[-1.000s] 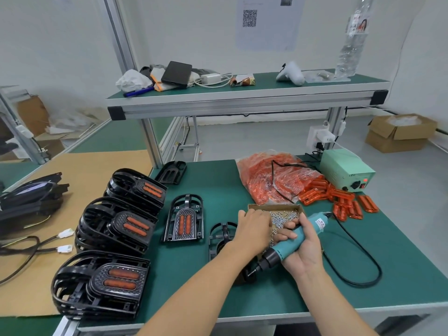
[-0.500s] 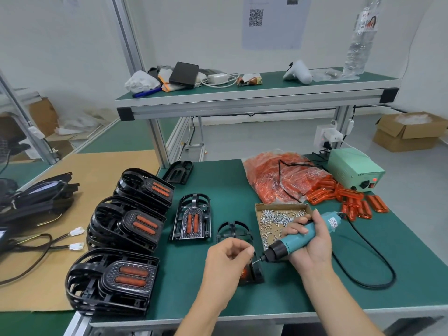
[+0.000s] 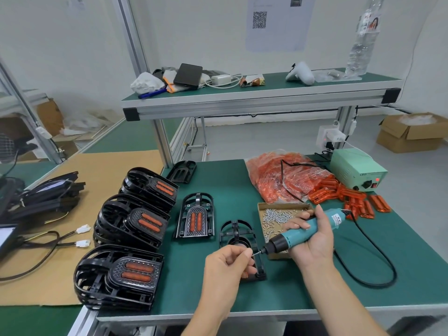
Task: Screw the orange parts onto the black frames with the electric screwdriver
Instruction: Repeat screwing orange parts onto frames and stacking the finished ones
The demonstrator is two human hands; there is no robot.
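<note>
A black frame [image 3: 236, 232] lies on the green table in front of me, its near end hidden behind my left hand [image 3: 228, 265]. That hand pinches a small screw [image 3: 252, 254] between thumb and forefinger, right at the bit of the teal electric screwdriver [image 3: 308, 232]. My right hand [image 3: 312, 241] grips the screwdriver's body, its tip pointing left and down over the frame's right side. A cardboard tray of screws [image 3: 278, 214] sits just behind the tool. Loose orange parts [image 3: 358, 202] lie to the right.
A finished frame [image 3: 195, 218] lies left of the work. Three stacks of finished frames [image 3: 131, 224] line the table's left edge. A bag of orange parts [image 3: 281, 178] and a green power unit [image 3: 356, 169] stand at the back right. The screwdriver's black cable [image 3: 378, 263] loops on the right.
My left hand left the screw tray, came back toward me over the frame and now holds a screw at the screwdriver bit. The right hand stayed put with the tool.
</note>
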